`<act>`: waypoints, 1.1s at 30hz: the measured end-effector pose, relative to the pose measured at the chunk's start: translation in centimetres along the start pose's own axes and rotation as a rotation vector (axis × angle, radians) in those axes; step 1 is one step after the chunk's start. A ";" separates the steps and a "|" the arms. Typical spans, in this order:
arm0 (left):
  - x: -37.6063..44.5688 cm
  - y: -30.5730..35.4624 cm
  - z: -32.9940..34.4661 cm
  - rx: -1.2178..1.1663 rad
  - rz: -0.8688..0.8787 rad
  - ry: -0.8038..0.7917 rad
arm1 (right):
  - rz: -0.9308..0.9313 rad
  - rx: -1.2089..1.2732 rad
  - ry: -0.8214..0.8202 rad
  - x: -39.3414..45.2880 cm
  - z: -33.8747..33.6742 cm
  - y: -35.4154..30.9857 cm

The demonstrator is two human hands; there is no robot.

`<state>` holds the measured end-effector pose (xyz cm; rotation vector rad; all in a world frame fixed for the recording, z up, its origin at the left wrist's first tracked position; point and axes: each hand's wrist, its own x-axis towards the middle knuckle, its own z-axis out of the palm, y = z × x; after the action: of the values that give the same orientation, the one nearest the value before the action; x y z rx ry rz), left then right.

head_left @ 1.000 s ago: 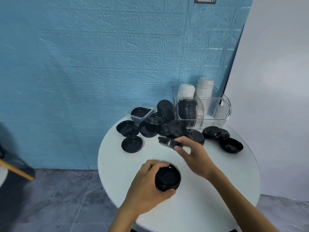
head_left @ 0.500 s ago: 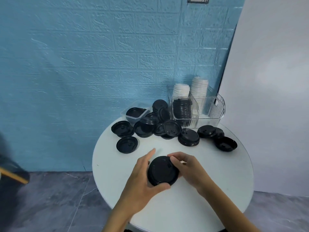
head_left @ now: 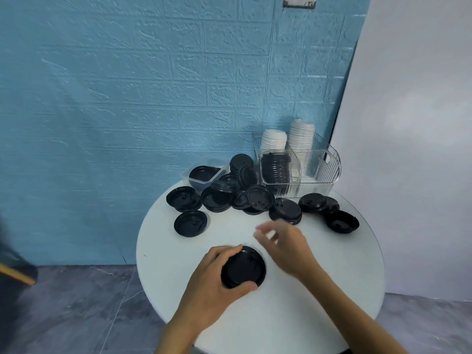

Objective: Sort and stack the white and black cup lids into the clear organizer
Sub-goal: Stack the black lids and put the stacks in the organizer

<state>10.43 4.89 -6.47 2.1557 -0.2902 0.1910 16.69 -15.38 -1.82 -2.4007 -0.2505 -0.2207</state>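
My right hand (head_left: 286, 247) has left the stack of black lids (head_left: 244, 267) and reaches, fingers loose and empty, toward the loose black lids (head_left: 285, 210). My left hand (head_left: 219, 279) grips the stack on the bench (head_left: 319, 290); I should keep it level so each new lid nests squarely.

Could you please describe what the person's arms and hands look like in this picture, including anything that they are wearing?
Both forearms are bare as far as the frame shows, with no sleeve in view. The left hand and the right hand wear no gloves, and no watch, ring or bracelet shows. The right hand's fingers are blurred, so small details there cannot be told.
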 end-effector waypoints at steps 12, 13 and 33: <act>-0.1 0.1 -0.2 0.000 -0.033 -0.027 | -0.110 -0.412 0.020 9.0 1.0 2.0; -0.1 0.1 -0.1 -0.001 -0.033 -0.027 | -0.118 -0.364 0.063 8.8 0.9 2.1; 0.1 0.0 0.0 -0.083 -0.065 0.034 | 0.382 1.098 -0.389 -2.9 -1.1 0.9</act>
<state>10.49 4.84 -6.45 2.0740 -0.2050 0.1749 14.03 -17.11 -2.24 -1.3274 -0.0458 0.4618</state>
